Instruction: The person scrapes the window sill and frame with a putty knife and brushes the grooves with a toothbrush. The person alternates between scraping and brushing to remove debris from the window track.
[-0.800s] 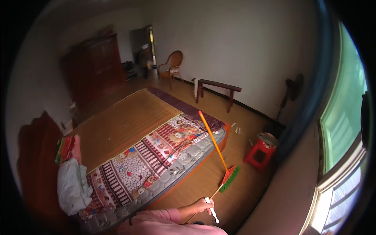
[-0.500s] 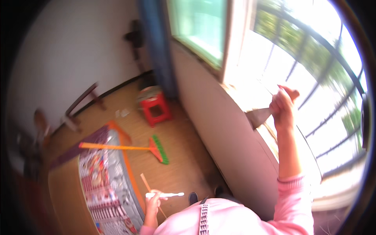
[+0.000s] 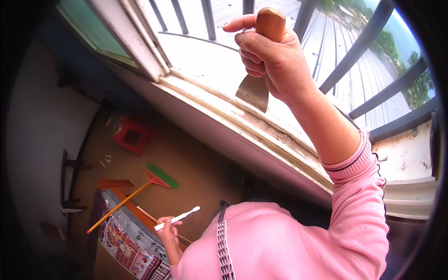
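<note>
My right hand (image 3: 280, 56) is closed round the wooden handle (image 3: 270, 24) of a putty knife. The knife's broad metal blade (image 3: 253, 92) points down over the window sill track (image 3: 280, 133), close to its dirty, flaking edge; whether it touches cannot be told. Low at my left side, my left hand (image 3: 169, 231) grips a white toothbrush (image 3: 177, 218), its head pointing right. A thin wooden stick (image 3: 147, 215) passes by the same hand; whether the fingers hold it as well is unclear.
Dark metal bars (image 3: 359, 51) stand outside the window. An open window sash (image 3: 100, 32) is at the upper left. On the floor are a broom (image 3: 161, 176) with green bristles, leaning across a patterned cover (image 3: 128, 242), and a red stool (image 3: 130, 135).
The view has swung toward the window. My right hand with the putty knife now appears higher and closer, blade pointing down over the sill. My left hand still holds the toothbrush.
</note>
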A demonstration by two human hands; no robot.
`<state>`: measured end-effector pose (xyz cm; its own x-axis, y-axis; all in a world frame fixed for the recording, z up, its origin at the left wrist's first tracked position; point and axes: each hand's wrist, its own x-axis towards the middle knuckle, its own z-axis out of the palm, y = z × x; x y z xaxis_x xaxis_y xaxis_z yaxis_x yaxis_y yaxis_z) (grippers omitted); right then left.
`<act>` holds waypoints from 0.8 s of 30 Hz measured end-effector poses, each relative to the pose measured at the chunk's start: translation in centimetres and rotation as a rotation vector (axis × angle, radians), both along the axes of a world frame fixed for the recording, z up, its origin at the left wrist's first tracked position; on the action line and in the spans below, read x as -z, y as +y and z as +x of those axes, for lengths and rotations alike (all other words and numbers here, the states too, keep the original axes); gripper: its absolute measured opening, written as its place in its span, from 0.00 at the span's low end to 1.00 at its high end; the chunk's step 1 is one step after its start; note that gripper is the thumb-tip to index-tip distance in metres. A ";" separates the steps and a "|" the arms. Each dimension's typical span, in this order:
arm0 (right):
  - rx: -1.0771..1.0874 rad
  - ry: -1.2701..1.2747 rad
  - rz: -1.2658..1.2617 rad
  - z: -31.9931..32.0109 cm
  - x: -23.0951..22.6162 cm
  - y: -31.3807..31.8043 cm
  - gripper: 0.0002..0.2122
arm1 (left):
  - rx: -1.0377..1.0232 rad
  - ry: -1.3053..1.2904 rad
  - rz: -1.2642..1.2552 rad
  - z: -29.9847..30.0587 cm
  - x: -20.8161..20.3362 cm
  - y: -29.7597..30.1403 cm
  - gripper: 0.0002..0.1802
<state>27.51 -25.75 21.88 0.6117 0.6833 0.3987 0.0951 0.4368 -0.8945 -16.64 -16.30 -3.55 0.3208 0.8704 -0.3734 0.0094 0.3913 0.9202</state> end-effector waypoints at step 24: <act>0.825 -0.129 -0.637 -6.5 4.4 -12.4 0.05 | 0.693 -0.641 0.186 15.3 -10.6 15.9 0.09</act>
<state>21.00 -38.19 17.50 0.9615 0.1804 0.2071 0.2600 -0.3551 -0.8979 -1.39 -0.44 7.00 0.8811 0.4386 0.1770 -0.3430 0.3350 0.8775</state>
